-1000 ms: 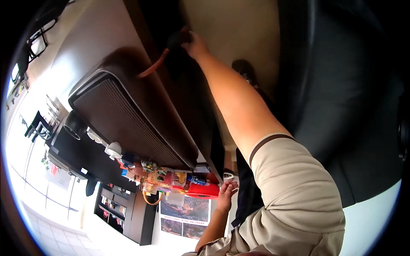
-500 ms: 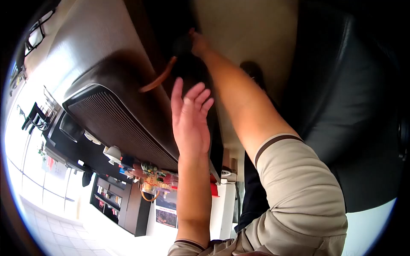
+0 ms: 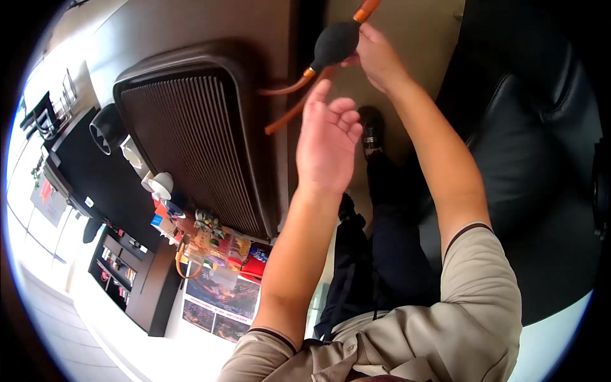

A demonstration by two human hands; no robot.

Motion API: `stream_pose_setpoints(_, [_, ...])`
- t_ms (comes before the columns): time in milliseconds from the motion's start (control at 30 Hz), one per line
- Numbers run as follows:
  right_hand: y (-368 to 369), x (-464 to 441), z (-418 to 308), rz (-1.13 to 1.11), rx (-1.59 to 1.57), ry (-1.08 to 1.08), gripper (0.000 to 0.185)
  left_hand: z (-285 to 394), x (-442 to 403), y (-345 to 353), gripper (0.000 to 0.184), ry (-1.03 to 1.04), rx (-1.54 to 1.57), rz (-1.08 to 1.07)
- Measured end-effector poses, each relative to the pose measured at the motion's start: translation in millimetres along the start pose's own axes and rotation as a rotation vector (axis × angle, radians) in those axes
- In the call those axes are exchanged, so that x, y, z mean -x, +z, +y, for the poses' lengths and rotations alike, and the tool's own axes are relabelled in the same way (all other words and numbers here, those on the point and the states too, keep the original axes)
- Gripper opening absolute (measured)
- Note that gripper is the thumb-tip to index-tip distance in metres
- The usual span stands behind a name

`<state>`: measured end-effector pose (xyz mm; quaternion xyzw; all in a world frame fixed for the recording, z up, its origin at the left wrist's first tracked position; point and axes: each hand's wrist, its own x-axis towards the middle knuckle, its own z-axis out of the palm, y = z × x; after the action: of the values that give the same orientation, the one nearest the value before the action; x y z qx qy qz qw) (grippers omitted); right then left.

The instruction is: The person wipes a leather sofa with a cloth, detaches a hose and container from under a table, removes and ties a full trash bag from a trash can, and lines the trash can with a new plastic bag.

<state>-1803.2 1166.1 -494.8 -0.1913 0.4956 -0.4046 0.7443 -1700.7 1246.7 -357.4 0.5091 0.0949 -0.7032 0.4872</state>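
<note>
A black rubber bulb (image 3: 336, 46) with orange-brown tubes (image 3: 294, 114) on its ends hangs at the top centre, over the desk edge and floor. My right hand (image 3: 380, 58) is closed on the bulb's right side, its fingers partly hidden behind it. Just below the bulb, my left hand (image 3: 328, 143) has its palm turned up, thumb apart and fingers loosely bent, holding nothing. The left thumb tip is close to one tube; whether they touch cannot be told.
A ribbed dark tray (image 3: 184, 137) lies on the brown desk (image 3: 254, 22) at left. White cups (image 3: 161, 184), small colourful items and a red object (image 3: 252, 270) stand beyond it. A black leather seat (image 3: 528, 172) fills the right. My shoe (image 3: 371, 127) is on the floor.
The right hand has brought the bulb and tubes out of the dark area, rightward and into clearer view. My left hand has come up from the lower centre, near the bulb. The view has shifted.
</note>
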Motion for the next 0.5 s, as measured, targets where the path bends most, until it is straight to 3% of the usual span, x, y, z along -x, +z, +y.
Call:
stream_pose_setpoints(67, [20.1,-1.3,-16.4,-0.017,-0.034,-0.010,0.027,-2.0,14.3,6.1,0.037,-0.009,-0.185,0.026])
stream_pose_setpoints(133, [38.7,-8.5,-33.1,-0.188,-0.078,-0.114,0.022,-0.7,26.4,-1.8,0.035,-0.056,-0.226,0.058])
stream_pose_setpoints(200, [54.0,-22.2,-47.9,-0.210,-0.021,-0.144,0.027,3.7,37.0,-11.3,0.033,-0.081,-0.245,0.130])
stream_pose_setpoints(333, [72.2,-41.3,-77.3,-0.437,-0.020,-0.037,0.025,13.6,45.6,-34.9,0.035,-0.070,-0.246,0.206])
stream_pose_setpoints(433, [72.1,-52.1,-88.6,-0.636,-0.038,0.099,0.031,21.6,42.2,-39.9,0.048,0.027,-0.307,0.262])
stream_pose_setpoints(500, [63.6,-57.4,-95.9,-0.652,-0.103,0.168,0.031,27.5,34.8,-42.6,0.049,0.028,-0.267,0.262])
